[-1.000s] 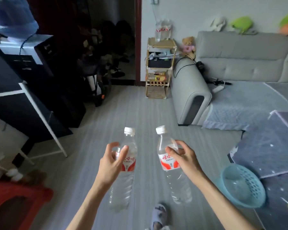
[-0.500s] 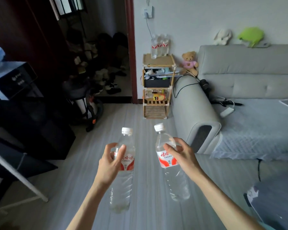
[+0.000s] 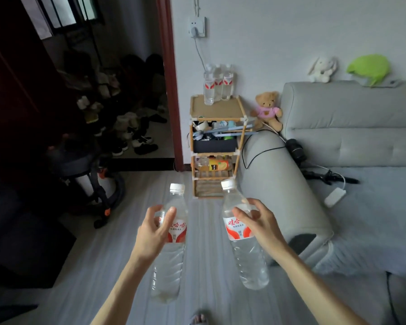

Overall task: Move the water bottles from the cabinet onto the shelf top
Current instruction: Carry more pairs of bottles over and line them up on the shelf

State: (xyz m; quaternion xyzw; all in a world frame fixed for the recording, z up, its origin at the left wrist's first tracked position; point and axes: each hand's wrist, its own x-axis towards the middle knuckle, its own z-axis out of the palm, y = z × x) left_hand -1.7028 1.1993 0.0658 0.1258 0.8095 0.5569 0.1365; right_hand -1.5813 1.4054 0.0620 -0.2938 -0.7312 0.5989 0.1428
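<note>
Left hand [image 3: 154, 228] grips one bottle [image 3: 171, 242] mid-body, right hand [image 3: 259, 222] grips second bottle [image 3: 243, 240]; both upright, carried together toward shelf top [image 3: 217, 109], beside three bottles [image 3: 217, 84] standing there.

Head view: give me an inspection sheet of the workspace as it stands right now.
Surface: shelf top, bare at the front.
Job's things: three bottles stand at its back; left bottle and right bottle are carried upright.
Clutter: lower shelves hold mixed items and a juice carton.
Hands: left hand grips the left bottle; right hand grips the right bottle.
Cables: a black cable crosses the sofa arm; a white cord hangs from the wall socket.
Surroundings: teddy bear, shoes in the doorway.
</note>
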